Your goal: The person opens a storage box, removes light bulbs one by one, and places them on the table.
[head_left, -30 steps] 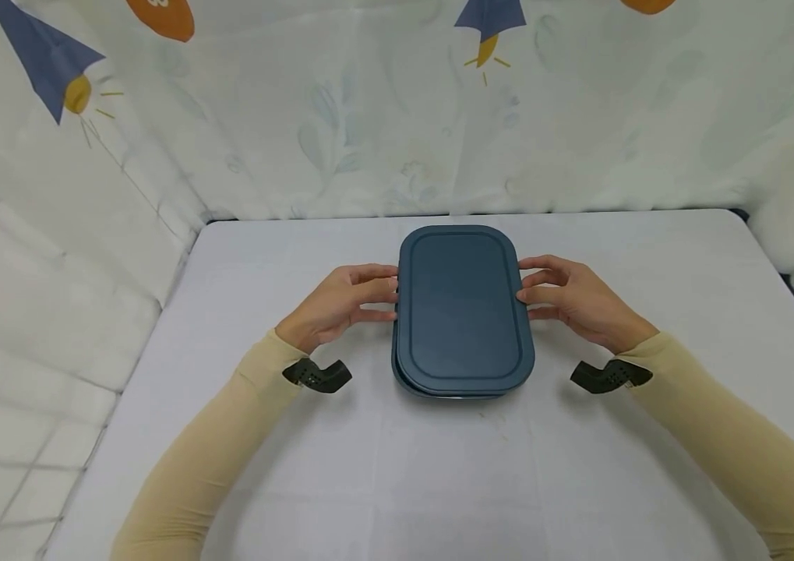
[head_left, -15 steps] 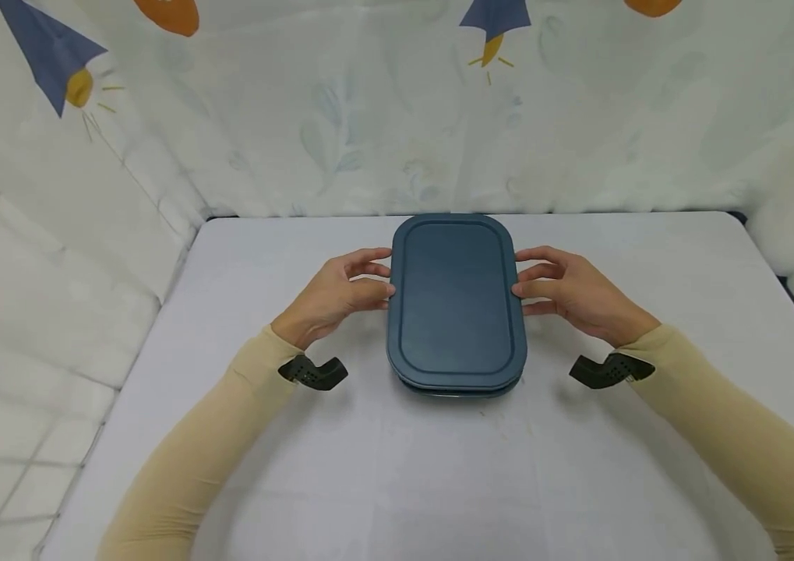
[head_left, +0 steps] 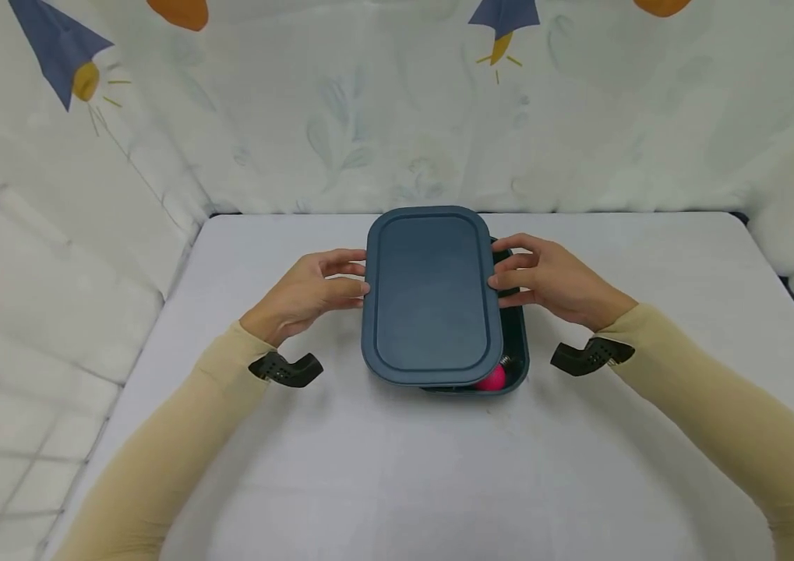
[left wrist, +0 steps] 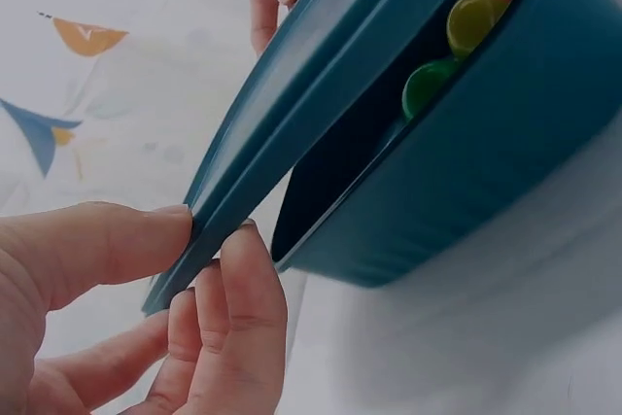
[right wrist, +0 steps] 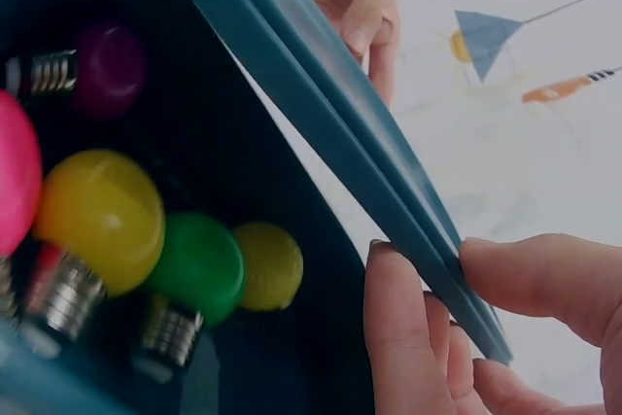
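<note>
A dark blue rectangular lid [head_left: 432,296] with rounded corners is raised off a matching blue box [left wrist: 486,182] and offset to the left of it. My left hand [head_left: 308,294] pinches the lid's left edge between thumb and fingers. On the opposite edge, my right hand [head_left: 556,282] pinches it the same way. Inside the box lie several coloured light bulbs with metal screw bases: in the right wrist view a yellow bulb [right wrist: 102,216], a green bulb [right wrist: 199,264] and a purple bulb [right wrist: 109,70] show, beside a pink bulb [right wrist: 15,172]. From the head, the lid hides most of them.
The box stands on a table with a white cloth [head_left: 439,475], towards its back edge. Behind it hangs a pale curtain [head_left: 397,101] printed with rockets, and another white sheet [head_left: 39,312] hangs along the left side.
Both hands have lifted the lid off the box and moved it to the left. The right part of the box and a pink bulb now show from the head.
</note>
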### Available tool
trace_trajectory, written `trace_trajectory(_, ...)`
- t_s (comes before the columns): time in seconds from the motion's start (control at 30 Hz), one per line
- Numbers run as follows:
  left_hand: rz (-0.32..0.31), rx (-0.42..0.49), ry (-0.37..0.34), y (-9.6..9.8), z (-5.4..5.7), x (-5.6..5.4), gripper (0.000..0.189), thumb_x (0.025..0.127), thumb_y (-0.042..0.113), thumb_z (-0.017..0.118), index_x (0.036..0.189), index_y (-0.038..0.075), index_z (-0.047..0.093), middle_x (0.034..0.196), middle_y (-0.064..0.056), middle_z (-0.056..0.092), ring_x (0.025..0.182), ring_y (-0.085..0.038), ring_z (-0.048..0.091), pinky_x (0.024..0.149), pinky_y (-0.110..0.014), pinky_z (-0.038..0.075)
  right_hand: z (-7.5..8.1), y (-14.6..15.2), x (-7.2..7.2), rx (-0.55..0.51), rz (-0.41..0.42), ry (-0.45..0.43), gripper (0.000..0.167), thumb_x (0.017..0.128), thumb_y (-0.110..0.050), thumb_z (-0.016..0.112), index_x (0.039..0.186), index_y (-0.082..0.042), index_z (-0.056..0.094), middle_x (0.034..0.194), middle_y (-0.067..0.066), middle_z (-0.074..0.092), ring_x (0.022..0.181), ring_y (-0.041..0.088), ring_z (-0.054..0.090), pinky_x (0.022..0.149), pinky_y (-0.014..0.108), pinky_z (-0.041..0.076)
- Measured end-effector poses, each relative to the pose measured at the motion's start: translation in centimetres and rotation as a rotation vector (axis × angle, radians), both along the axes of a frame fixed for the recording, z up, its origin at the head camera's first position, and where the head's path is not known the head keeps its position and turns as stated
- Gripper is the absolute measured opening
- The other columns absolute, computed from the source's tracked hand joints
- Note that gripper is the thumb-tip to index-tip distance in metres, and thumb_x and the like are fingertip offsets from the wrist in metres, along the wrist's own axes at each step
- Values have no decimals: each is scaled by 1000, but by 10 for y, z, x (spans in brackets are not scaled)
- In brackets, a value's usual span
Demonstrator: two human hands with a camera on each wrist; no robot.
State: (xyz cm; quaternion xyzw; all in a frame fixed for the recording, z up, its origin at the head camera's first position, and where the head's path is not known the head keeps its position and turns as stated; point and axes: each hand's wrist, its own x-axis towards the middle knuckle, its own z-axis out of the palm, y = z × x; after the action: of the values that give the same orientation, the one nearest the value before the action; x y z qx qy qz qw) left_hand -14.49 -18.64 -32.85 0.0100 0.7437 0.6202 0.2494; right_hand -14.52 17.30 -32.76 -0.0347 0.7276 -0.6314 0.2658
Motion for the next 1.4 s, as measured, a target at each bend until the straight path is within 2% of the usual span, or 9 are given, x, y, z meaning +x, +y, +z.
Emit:
trace_trajectory(0.3,20,-30,1,-27,3,4,67,93,5,69,155,12,45,135,-5,51,101,-13,67,92,-27,60,-4,-27,-9,-75,38,-13,64,96,-5,67,151,-4,33,101,-1,68,97,14,71,90,38,63)
trace_trajectory(0.63,47,-58,2,-57,0,10,67,95,6,66,157,13,42,131,-3,49,102,-10,66,94,-24,58,-8,-60,-17,-105,60,-41,59,96,-2,65,147,-6,37,101,3,67,94,18,71,88,42,63)
trace_trajectory(0.87,67,-98,10,-76,6,18,67,97,10,66,159,13,40,128,-1,50,101,-6,66,94,-22,58,-8,-81,-20,-120,87,-68,57,95,-2,66,145,-8,39,98,5,66,94,20,69,94,47,61)
trace_trajectory(1.17,70,-103,34,-86,9,13,67,99,11,64,160,11,37,123,2,54,100,-4,66,92,-22,58,1,-92,-30,-101,83,-76,55,96,-5,67,144,-10,41,104,8,66,97,22,70,94,46,61)
trace_trajectory(1.4,61,-127,33,-99,12,11,68,100,14,65,161,14,36,125,2,50,104,-5,66,93,-21,58,4,-103,-35,-110,90,-62,53,96,-6,67,143,-10,43,114,14,67,101,25,70,96,48,60)
